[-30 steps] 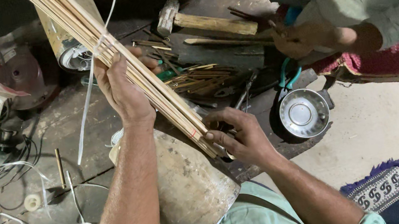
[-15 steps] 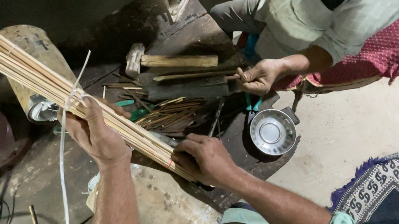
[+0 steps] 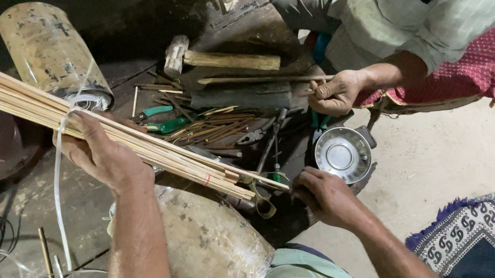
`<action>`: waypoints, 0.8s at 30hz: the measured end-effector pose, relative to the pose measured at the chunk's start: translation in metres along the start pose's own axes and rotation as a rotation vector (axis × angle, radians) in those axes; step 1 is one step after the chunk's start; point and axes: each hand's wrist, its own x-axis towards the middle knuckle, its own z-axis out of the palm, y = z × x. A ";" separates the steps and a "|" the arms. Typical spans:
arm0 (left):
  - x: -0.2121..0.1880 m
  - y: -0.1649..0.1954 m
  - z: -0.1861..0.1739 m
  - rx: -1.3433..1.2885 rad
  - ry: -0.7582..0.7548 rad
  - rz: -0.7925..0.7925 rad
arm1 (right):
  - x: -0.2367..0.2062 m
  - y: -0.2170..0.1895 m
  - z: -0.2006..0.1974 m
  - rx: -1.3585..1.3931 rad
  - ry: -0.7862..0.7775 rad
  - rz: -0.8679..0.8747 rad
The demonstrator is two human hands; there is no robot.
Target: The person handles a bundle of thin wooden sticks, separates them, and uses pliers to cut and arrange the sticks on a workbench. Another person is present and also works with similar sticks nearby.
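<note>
Bundle of long pale split-bamboo strips (image 3: pixel 127 139), angled above the floor clutter.
My left hand (image 3: pixel 104 157) clasps it mid-length; my right hand (image 3: pixel 326 196), loosely curled, holds nothing. Light, springy, prone to fanning: I'd grip near its tied end.

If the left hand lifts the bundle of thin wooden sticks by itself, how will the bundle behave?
The bundle of sticks is long and thin, so its far end would probably sag a little. The left hand grips it near the middle, so it looks light. Only a white strap seems to bind it, so single sticks may slide out.
</note>
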 end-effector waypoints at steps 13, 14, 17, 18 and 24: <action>0.007 0.025 -0.032 -0.131 0.167 -0.042 | -0.079 0.064 -0.069 -0.069 0.068 0.181; 0.006 0.027 -0.033 -0.132 0.169 -0.054 | -0.088 0.065 -0.070 -0.055 0.066 0.221; 0.008 0.036 -0.038 -0.170 0.183 -0.091 | -0.109 0.075 -0.074 -0.040 0.070 0.311; 0.009 0.038 -0.039 -0.200 0.192 -0.108 | -0.116 0.079 -0.075 -0.050 0.075 0.325; 0.016 0.044 -0.051 -0.279 0.212 -0.109 | -0.191 0.095 -0.092 -0.090 0.120 0.671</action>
